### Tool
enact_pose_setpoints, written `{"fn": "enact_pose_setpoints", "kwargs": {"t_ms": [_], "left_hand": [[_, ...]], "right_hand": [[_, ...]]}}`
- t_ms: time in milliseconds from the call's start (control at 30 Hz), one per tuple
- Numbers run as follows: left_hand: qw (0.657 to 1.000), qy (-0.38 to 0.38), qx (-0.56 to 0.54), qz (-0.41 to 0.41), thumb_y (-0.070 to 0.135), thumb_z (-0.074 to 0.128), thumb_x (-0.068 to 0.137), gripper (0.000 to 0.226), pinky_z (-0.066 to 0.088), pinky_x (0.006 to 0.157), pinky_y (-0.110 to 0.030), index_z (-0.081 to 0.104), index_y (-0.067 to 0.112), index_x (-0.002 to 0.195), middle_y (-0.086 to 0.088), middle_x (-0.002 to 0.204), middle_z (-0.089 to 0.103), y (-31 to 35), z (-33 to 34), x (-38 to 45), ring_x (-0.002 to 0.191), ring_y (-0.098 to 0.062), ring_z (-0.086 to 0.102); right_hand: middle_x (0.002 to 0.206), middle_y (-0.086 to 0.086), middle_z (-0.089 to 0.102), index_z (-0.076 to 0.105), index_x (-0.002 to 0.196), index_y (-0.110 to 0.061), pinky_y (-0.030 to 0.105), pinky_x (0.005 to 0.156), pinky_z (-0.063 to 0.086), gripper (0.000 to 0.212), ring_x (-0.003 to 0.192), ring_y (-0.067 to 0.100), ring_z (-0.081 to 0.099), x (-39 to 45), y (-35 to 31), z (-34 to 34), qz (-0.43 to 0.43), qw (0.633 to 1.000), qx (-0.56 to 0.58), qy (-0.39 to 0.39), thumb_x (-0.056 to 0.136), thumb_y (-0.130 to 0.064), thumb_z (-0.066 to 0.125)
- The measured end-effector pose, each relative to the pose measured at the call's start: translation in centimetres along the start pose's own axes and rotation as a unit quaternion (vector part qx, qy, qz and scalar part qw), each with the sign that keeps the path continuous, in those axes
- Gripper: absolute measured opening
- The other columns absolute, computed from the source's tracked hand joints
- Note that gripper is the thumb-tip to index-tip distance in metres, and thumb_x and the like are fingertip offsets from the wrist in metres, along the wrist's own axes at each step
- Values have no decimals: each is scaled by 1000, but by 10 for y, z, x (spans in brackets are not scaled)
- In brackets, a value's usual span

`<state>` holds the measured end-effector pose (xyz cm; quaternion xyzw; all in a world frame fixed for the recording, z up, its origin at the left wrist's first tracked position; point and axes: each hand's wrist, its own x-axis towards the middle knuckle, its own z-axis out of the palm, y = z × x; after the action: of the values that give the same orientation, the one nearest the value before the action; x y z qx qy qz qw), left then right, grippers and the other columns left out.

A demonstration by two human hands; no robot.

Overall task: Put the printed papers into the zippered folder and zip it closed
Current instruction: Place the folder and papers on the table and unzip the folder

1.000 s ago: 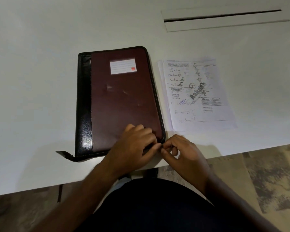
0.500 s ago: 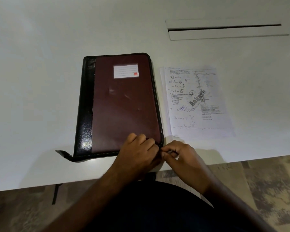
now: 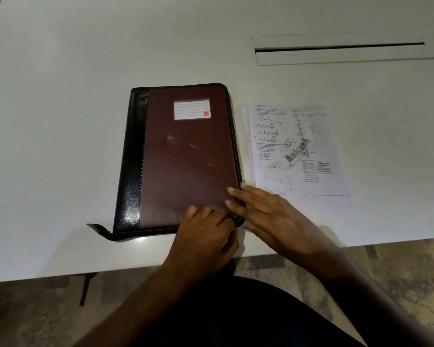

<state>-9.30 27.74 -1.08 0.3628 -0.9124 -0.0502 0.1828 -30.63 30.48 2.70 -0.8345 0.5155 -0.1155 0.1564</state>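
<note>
- The zippered folder (image 3: pixel 186 159) lies flat and closed on the white table (image 3: pixel 60 96), spine to the left, near the front edge; a black strap tab (image 3: pixel 99 230) trails off its lower-left corner.
- Just beside it on the right sit the printed papers (image 3: pixel 296 151), a thin stack, edges slightly fanned, none of them inside yet.
- The left hand (image 3: pixel 206 236) is down at the folder's lower-right corner, fingers curled in tight. It looks to be working at the zip there, but the pull itself is hidden under the fingers, so I can't tell whether anything is actually pinched.
- The right hand (image 3: pixel 268 216) is spread, fingers extended and loose, tips resting on the cover's right edge, palm over the gap between folder and papers. It holds nothing.
- Handling, as I judge it: the folder looks padded and fairly stiff, leather-like, a bit glossy, so it could slide on this smooth table. Pinning the cover with one flat hand while the other runs the zip around the corner makes sense.
- The place to take hold is the zip pull, then the free right-hand edge to lift the cover.
- The papers look light and floppy; they'll want squaring up and gripping along one long edge, or they'll splay.
- Far back, a cable slot (image 3: pixel 341 46) in the table, out of play.
</note>
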Motion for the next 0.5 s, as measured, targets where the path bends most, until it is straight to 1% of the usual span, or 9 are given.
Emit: {"fn": "enact_pose_setpoints", "kwargs": {"t_ms": [33, 67, 133, 167, 233, 333, 433, 500], "left_hand": [[1000, -2, -4, -7, 34, 61, 91, 17, 40, 72, -38, 70, 20, 89, 3, 87, 67, 0, 0, -1, 78, -19, 57], [1000, -4, -9, -14, 34, 60, 91, 17, 38, 72, -38, 68, 20, 89, 4, 86, 65, 0, 0, -1, 78, -19, 55], [999, -5, -25, -26, 35, 60, 91, 16, 37, 73, -37, 67, 20, 87, 5, 85, 64, -1, 0, -3, 79, -18, 53], [999, -5, -32, -31, 34, 60, 90, 16, 38, 73, -37, 66, 20, 86, 5, 85, 64, -2, 0, -5, 80, -18, 53], [998, -6, -42, -39, 32, 61, 91, 16, 40, 74, -39, 65, 19, 84, 4, 84, 63, -2, -1, -7, 80, -19, 54], [998, 2, -49, -41, 28, 62, 90, 16, 39, 74, -40, 61, 18, 78, 4, 79, 59, -1, -4, -8, 78, -19, 52], [998, 17, -43, -45, 25, 64, 87, 21, 35, 72, -39, 52, 18, 71, 4, 74, 52, -4, -8, -13, 74, -20, 49], [997, 25, -40, -56, 24, 64, 87, 23, 35, 72, -40, 51, 18, 69, 4, 72, 51, -10, -11, -21, 73, -22, 50]], "right_hand": [[165, 5, 45, 57, 151, -17, 48, 113, 44, 52, 155, 30, 38, 5, 1, 2, -10, 1000, -11, -16, 102, -16, 71], [164, 4, 46, 58, 151, -17, 50, 111, 48, 50, 155, 30, 37, 8, 3, 5, -19, 999, -21, -27, 102, -17, 70], [157, 3, 54, 65, 145, -17, 48, 99, 55, 47, 149, 30, 46, 10, 9, 9, -44, 998, -49, -13, 99, -17, 74], [155, 2, 58, 67, 142, -17, 46, 95, 55, 46, 146, 29, 51, 8, 12, 11, -56, 996, -63, 3, 97, -15, 76], [154, 0, 58, 67, 142, -18, 42, 93, 50, 47, 145, 25, 52, 4, 18, 17, -74, 993, -85, 23, 96, -13, 77], [156, -1, 56, 65, 144, -17, 41, 93, 39, 46, 148, 22, 50, 0, 24, 26, -85, 989, -110, 46, 99, -10, 73], [156, 1, 56, 66, 143, -15, 39, 95, 35, 45, 147, 22, 50, 0, 24, 30, -84, 988, -119, 56, 99, -8, 73], [156, 2, 57, 66, 142, -14, 39, 96, 35, 44, 147, 21, 50, 0, 25, 31, -84, 988, -112, 63, 99, -8, 73]]}}
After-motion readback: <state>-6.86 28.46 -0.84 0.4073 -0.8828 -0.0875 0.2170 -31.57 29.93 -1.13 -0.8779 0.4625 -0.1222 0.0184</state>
